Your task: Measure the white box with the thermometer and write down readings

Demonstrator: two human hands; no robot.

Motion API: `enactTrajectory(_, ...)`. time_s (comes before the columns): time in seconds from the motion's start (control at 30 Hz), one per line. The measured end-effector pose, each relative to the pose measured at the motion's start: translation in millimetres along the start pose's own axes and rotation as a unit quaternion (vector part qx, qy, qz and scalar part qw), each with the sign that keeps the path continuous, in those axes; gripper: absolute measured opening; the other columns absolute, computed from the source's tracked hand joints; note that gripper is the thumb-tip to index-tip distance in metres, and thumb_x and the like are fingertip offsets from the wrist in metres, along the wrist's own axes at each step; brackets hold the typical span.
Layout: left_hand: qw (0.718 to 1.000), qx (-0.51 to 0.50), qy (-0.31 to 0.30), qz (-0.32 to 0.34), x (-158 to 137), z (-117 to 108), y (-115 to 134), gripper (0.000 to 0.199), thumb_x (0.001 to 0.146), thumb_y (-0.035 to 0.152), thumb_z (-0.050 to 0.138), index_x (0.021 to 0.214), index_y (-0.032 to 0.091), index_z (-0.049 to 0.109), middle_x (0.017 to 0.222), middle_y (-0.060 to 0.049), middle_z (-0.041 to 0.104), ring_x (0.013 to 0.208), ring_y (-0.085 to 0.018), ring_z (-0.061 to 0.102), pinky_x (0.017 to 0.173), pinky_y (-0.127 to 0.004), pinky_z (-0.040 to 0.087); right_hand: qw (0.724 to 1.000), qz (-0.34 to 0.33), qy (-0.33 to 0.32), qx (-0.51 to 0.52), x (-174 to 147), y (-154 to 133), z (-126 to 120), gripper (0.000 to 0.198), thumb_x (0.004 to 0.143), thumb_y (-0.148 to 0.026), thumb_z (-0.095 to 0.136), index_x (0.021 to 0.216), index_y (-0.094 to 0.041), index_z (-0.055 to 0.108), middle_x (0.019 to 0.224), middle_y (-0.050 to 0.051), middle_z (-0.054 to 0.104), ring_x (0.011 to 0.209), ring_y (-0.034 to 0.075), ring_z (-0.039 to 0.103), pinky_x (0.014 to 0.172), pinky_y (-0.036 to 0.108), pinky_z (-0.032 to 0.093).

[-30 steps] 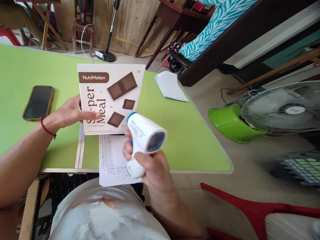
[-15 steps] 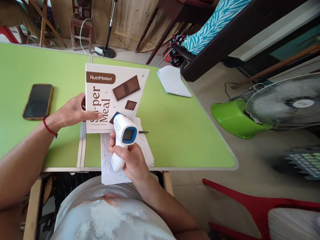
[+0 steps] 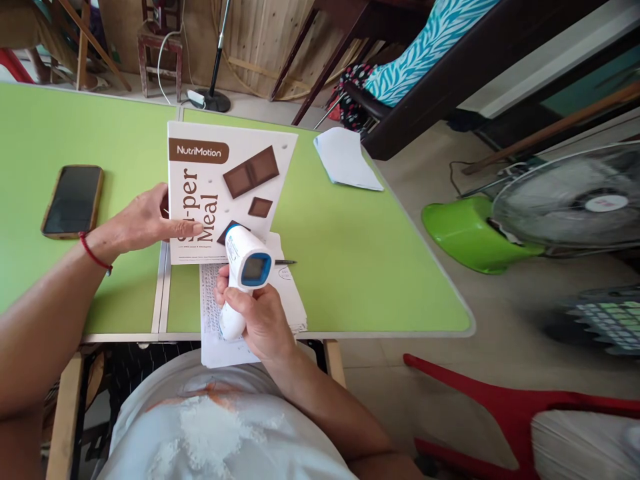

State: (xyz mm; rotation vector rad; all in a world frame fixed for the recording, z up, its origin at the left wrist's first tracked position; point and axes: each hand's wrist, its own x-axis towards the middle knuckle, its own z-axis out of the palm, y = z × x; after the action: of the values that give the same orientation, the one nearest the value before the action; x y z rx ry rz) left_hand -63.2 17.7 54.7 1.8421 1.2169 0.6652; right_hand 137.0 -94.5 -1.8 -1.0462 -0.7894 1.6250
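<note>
My left hand (image 3: 143, 220) grips the left side of a white box (image 3: 193, 150) printed "NutriMotion" and "Meal", with chocolate pieces pictured on it. The thumb lies across the printed front; the other fingers are hidden behind. Wrapped round the handle of a white and blue infrared thermometer (image 3: 245, 253) is my right hand (image 3: 257, 317). The thermometer's head is in front of the box's lower right corner, and its small screen faces me. Whether it touches the box I cannot tell. Beneath both, papers with handwriting (image 3: 220, 353) overhang the table's near edge, a dark pen (image 3: 285, 262) on them.
A phone (image 3: 73, 200) lies on the green table (image 3: 360, 267) to the left. Folded white paper (image 3: 345, 159) sits near the far right edge. Beyond the table are a fan (image 3: 590, 200), a green stool (image 3: 465, 233) and a red chair (image 3: 520, 407).
The view has shifted very slightly, and the box stands a touch higher and further left. Both hands keep their holds on the box and the thermometer.
</note>
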Motion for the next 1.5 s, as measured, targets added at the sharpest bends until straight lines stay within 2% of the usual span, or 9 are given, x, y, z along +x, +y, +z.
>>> enactTrajectory(0.23,1.0,-0.009,-0.015,0.01,0,0,-1,0.068,0.066,0.058,0.082,0.117,0.017,0.063,0.101,-0.009,0.072,0.095,-0.03,0.066,0.079,-0.036,0.052,0.999,-0.018,-0.033,-0.011,-1,4,-3,0.023,0.069,-0.037,0.079,0.082,-0.022,0.067,0.07,-0.003,0.056,0.065,0.011,0.047,0.061,0.028,0.039)
enactTrajectory(0.63,1.0,-0.005,-0.014,0.002,1,0,0,0.068,0.064,0.057,0.082,0.116,0.018,0.062,0.106,-0.009,0.072,0.095,-0.03,0.066,0.076,-0.035,0.051,0.999,-0.022,-0.038,-0.02,0,5,2,0.03,0.065,-0.043,0.08,0.077,-0.023,0.062,0.067,-0.003,0.054,0.061,0.012,0.046,0.056,0.029,0.039)
enactTrajectory(0.77,1.0,-0.019,0.001,-0.01,-3,1,3,0.064,0.065,0.061,0.081,0.108,0.017,0.065,0.103,-0.01,0.072,0.09,-0.031,0.067,0.073,-0.037,0.051,0.992,-0.06,-0.057,-0.098,-7,-7,-11,0.027,0.072,-0.047,0.077,0.08,-0.023,0.065,0.07,-0.001,0.058,0.061,0.013,0.048,0.056,0.029,0.043)
enactTrajectory(0.87,0.998,-0.052,0.023,0.014,-6,-2,5,0.06,0.07,0.06,0.08,0.109,0.017,0.065,0.109,-0.008,0.071,0.095,-0.031,0.066,0.078,-0.04,0.051,0.953,-0.171,-0.049,-0.245,-6,-37,-39,0.023,0.073,-0.042,0.079,0.086,-0.026,0.07,0.081,0.001,0.065,0.069,0.017,0.056,0.062,0.033,0.05)
enactTrajectory(0.93,0.995,-0.069,0.06,0.048,-7,-5,5,0.06,0.073,0.058,0.079,0.115,0.019,0.063,0.119,-0.006,0.069,0.105,-0.03,0.063,0.087,-0.041,0.051,0.911,-0.242,-0.015,-0.332,7,-61,-64,0.032,0.069,-0.039,0.083,0.097,-0.028,0.073,0.092,0.003,0.069,0.087,0.022,0.063,0.079,0.041,0.055)
enactTrajectory(1.0,0.991,-0.063,0.093,0.076,-7,-9,2,0.061,0.075,0.056,0.079,0.122,0.02,0.059,0.126,-0.004,0.066,0.112,-0.029,0.06,0.094,-0.041,0.049,0.876,-0.262,0.04,-0.402,31,-82,-91,0.048,0.065,-0.038,0.085,0.109,-0.026,0.071,0.106,0.007,0.071,0.1,0.026,0.064,0.093,0.047,0.054)
enactTrajectory(1.13,0.986,-0.003,0.146,0.077,-4,-10,-8,0.076,0.074,0.059,0.079,0.13,0.017,0.05,0.128,-0.006,0.062,0.116,-0.028,0.056,0.098,-0.042,0.046,0.812,-0.275,0.078,-0.509,86,-95,-132,0.058,0.06,-0.039,0.086,0.112,-0.022,0.069,0.098,0.007,0.073,0.092,0.026,0.067,0.089,0.047,0.053)
enactTrajectory(1.27,0.983,0.025,0.161,0.086,-1,-6,-14,0.084,0.075,0.059,0.078,0.135,0.012,0.043,0.134,-0.012,0.058,0.123,-0.03,0.052,0.102,-0.041,0.043,0.792,-0.281,0.064,-0.539,110,-76,-148,0.046,0.062,-0.046,0.082,0.098,-0.02,0.069,0.097,0.008,0.073,0.091,0.026,0.067,0.086,0.044,0.053)
enactTrajectory(1.5,0.985,0.034,0.134,0.098,6,-1,-23,0.087,0.074,0.062,0.075,0.139,0.013,0.042,0.138,-0.009,0.055,0.127,-0.03,0.049,0.102,-0.043,0.04,0.757,-0.263,0.023,-0.598,113,-65,-151,0.042,0.07,-0.046,0.077,0.105,-0.022,0.071,0.106,0.01,0.073,0.099,0.029,0.066,0.09,0.049,0.052)
